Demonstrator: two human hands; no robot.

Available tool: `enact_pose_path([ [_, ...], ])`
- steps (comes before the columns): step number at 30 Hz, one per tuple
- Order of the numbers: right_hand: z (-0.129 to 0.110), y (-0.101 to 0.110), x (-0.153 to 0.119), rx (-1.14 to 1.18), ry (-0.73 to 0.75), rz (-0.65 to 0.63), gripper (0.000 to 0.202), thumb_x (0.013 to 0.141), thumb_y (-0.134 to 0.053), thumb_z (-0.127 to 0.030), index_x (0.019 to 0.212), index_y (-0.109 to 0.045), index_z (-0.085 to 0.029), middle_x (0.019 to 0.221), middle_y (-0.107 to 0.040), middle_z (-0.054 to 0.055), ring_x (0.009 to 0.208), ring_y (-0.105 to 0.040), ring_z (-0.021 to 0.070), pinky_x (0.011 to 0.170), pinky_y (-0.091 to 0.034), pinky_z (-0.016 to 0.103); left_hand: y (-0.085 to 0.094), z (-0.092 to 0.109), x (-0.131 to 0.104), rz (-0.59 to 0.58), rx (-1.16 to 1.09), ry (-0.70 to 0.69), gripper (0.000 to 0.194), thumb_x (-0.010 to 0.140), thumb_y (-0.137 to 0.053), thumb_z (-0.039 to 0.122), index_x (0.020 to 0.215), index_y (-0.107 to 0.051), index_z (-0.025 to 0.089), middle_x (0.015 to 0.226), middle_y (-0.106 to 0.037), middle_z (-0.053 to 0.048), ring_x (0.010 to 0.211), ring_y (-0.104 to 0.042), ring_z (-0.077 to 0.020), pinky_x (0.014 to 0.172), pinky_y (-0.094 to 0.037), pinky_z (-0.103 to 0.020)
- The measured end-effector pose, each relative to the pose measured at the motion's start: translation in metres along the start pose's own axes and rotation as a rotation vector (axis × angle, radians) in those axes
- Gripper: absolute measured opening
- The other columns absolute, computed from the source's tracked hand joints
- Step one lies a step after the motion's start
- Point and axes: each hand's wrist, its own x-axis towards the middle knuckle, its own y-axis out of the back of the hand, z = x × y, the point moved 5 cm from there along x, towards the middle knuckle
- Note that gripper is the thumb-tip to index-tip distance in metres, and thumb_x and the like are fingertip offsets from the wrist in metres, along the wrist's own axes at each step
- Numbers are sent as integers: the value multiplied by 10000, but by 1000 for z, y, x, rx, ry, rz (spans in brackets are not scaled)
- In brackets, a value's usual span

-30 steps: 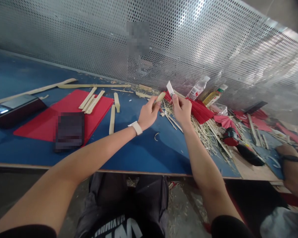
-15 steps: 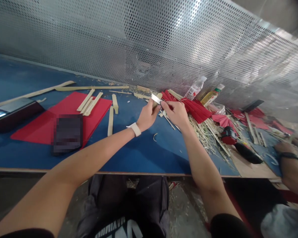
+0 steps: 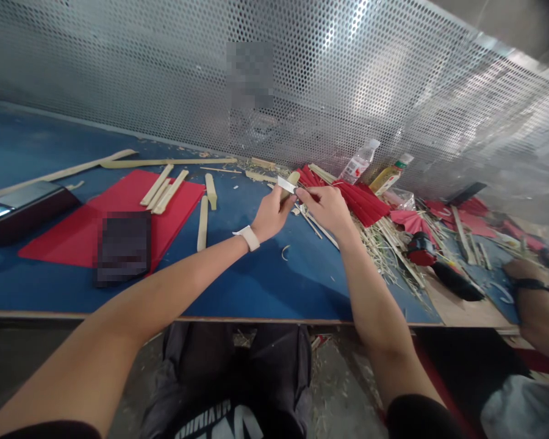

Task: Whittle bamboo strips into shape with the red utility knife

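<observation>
My left hand [image 3: 271,213], with a pale band on the wrist, is closed on a short bamboo strip [image 3: 293,178] whose rounded end sticks up past the fingers. My right hand [image 3: 324,207] grips a knife by its handle, which the fingers mostly hide. The shiny knife blade [image 3: 285,185] lies across the strip, above my left thumb. Both hands meet over the blue table [image 3: 256,286]. A thin curled shaving [image 3: 285,252] rests below them.
Left: red sheets [image 3: 73,238] with bamboo pieces [image 3: 170,192], a dark pixelated object [image 3: 123,247] and a phone-like device [image 3: 22,207]. Right: red fans [image 3: 361,201], bottles [image 3: 360,161], shavings [image 3: 370,244], a red-black tool [image 3: 421,249] and another person's hand [image 3: 524,268]. Perforated metal panel [image 3: 165,73] behind.
The blade has tilted slightly and shifted a little left against the strip. Both hands keep nearly the same place. The other person's hand at the right has moved slightly.
</observation>
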Motion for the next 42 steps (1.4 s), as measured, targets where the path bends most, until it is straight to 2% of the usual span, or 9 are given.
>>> enact_pose_path([
  [5,0,0,0,15,-49,14,714,1100,-491,-787,699,-672,-225,648,-623,68,684,-581,231,679,-332,362,-2,0,0,34,4,2,188,1121,-637,381,1225,-613,227,891,-752,-59,796,-737,-224,738,-542,-355],
  [11,-2,-1,-2,-18,-120,75,684,1112,-504,-756,734,-706,-223,647,-618,60,696,-603,238,688,-328,358,-3,-3,2,116,38,-7,189,1114,-666,412,1119,-595,237,816,-678,-24,693,-640,-191,671,-458,-340],
  [15,-4,0,-3,-49,-134,122,638,1117,-532,-720,794,-774,-227,681,-660,65,760,-659,259,718,-361,358,-2,-2,3,161,59,-21,313,1109,-678,435,936,-490,254,710,-562,27,619,-533,-157,637,-402,-322],
  [21,0,-4,-2,16,-128,205,639,1095,-564,-749,801,-795,-231,651,-652,61,724,-653,252,709,-398,365,2,6,6,215,69,-3,467,1096,-686,536,835,-415,258,659,-478,49,598,-444,-141,622,-367,-316],
  [26,14,-5,3,166,-130,309,705,1117,-472,-774,740,-713,-228,605,-593,35,643,-589,211,666,-384,360,-5,28,-4,97,2,-29,605,1022,-689,760,804,-446,252,658,-490,45,606,-461,-141,630,-398,-315],
  [29,24,-2,6,222,-123,381,717,1123,-412,-784,747,-684,-238,598,-559,21,615,-551,200,661,-383,360,-4,31,-8,69,-13,-5,571,1026,-690,746,844,-469,253,675,-538,39,601,-497,-142,636,-425,-317],
  [33,23,-2,6,211,-36,313,725,1111,-407,-804,748,-685,-241,580,-536,13,602,-542,198,674,-394,363,4,19,-3,114,-40,39,395,1081,-670,591,953,-522,249,701,-562,36,605,-538,-150,636,-437,-321],
  [38,6,-2,1,22,28,187,719,1113,-440,-798,757,-705,-232,600,-562,31,621,-551,205,674,-346,365,4,6,2,64,-43,57,319,1104,-662,533,1032,-555,242,717,-593,25,588,-556,-154,622,-443,-331],
  [42,0,-2,-1,-76,18,81,718,1124,-438,-769,705,-662,-231,600,-571,48,622,-547,217,679,-326,364,1,4,0,21,-6,22,237,1125,-628,441,1200,-602,218,795,-675,-17,679,-653,-193,674,-495,-346],
])
